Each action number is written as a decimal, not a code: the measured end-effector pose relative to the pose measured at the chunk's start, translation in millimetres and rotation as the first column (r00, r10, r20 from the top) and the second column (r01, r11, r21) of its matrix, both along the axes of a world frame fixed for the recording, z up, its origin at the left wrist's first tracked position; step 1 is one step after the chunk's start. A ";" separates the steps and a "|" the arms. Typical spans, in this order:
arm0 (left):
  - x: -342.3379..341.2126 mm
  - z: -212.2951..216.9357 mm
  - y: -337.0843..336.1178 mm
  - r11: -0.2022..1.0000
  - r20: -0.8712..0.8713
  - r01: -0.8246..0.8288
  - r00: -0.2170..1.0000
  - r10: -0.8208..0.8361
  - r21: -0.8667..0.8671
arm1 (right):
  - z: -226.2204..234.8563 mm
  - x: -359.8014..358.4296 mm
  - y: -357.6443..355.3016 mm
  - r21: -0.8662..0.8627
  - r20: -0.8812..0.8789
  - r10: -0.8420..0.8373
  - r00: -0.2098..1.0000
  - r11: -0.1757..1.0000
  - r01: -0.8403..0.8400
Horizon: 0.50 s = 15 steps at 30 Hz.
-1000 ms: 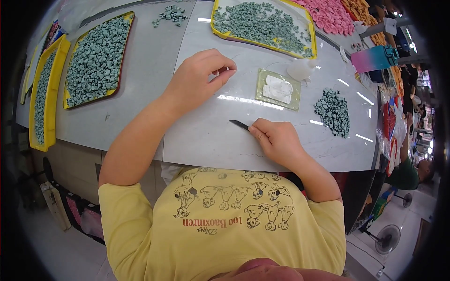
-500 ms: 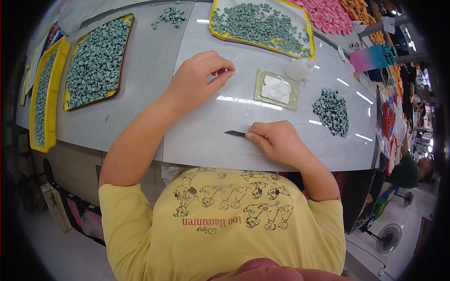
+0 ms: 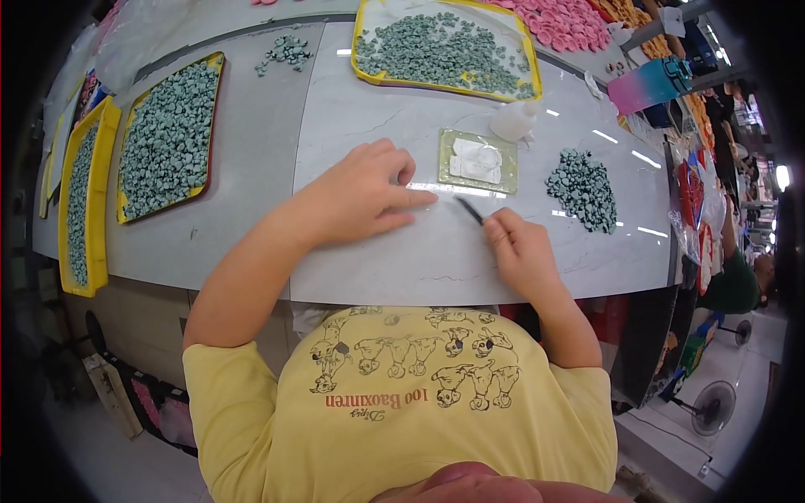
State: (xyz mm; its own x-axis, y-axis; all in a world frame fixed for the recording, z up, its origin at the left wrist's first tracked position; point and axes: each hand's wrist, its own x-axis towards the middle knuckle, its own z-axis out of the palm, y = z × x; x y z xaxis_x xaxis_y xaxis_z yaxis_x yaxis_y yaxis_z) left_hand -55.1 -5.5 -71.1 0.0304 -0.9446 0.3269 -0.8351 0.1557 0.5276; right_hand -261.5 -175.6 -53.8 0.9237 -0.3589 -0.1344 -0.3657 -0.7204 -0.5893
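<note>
My left hand (image 3: 362, 198) lies low on the pale marble table (image 3: 369, 126), fingers stretched right and held together; whether anything small sits under them is hidden. My right hand (image 3: 520, 251) grips a thin dark pick (image 3: 470, 210) whose tip points up-left, close to my left fingertips. Just beyond the tip lies a small square green tile (image 3: 476, 161) with white paste on it. A heap of dark green pieces (image 3: 583, 189) rests to the right of that tile.
A yellow tray of green pieces (image 3: 444, 46) stands at the back, with a white lump (image 3: 513, 121) in front of it. Two more yellow trays (image 3: 168, 138) (image 3: 80, 201) sit on the left. A small loose pile (image 3: 287, 52) and pink pieces (image 3: 562, 21) lie farther back.
My left hand has slid toward me and flattened on the table. The right hand has swung the pick's tip up toward the tile and the left fingertips.
</note>
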 end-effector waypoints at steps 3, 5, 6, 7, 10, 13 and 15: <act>-11.9 7.2 -3.6 0.999 0.063 0.023 0.998 -0.026 0.040 | 4.6 -14.1 -14.5 0.125 0.118 -0.171 0.978 0.980 0.156; -19.6 14.1 -4.6 0.998 0.093 0.035 0.995 -0.040 0.048 | 4.5 -26.3 -21.2 0.154 0.192 -0.214 0.958 0.970 0.186; -23.4 19.5 -5.6 0.998 0.128 0.041 0.991 -0.046 0.047 | 7.4 -31.7 -24.3 0.155 0.199 -0.216 0.956 0.970 0.187; -27.6 25.3 -5.9 0.998 0.163 0.045 0.985 -0.052 0.047 | 10.7 -37.7 -26.7 0.171 0.195 -0.227 0.954 0.966 0.195; -38.8 44.6 -2.6 0.995 0.260 0.062 0.962 -0.080 0.077 | 18.9 -52.5 -33.0 0.209 0.211 -0.244 0.947 0.957 0.200; -43.5 61.0 13.8 0.989 0.300 0.059 0.949 -0.099 0.139 | 27.5 -62.1 -40.4 0.236 0.231 -0.242 0.942 0.954 0.187; -48.4 66.1 34.6 0.984 0.249 0.047 0.964 -0.090 0.172 | 29.1 -63.6 -48.4 0.251 0.234 -0.229 0.945 0.953 0.169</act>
State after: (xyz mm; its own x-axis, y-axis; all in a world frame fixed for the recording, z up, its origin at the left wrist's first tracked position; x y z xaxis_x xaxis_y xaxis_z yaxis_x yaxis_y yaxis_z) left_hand -103.6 29.1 -5.0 -0.1003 -0.9825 0.1568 -0.9355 0.1467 0.3213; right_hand -325.2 -224.0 -24.7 0.8497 -0.5272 -0.0006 -0.3022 -0.4861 -0.8200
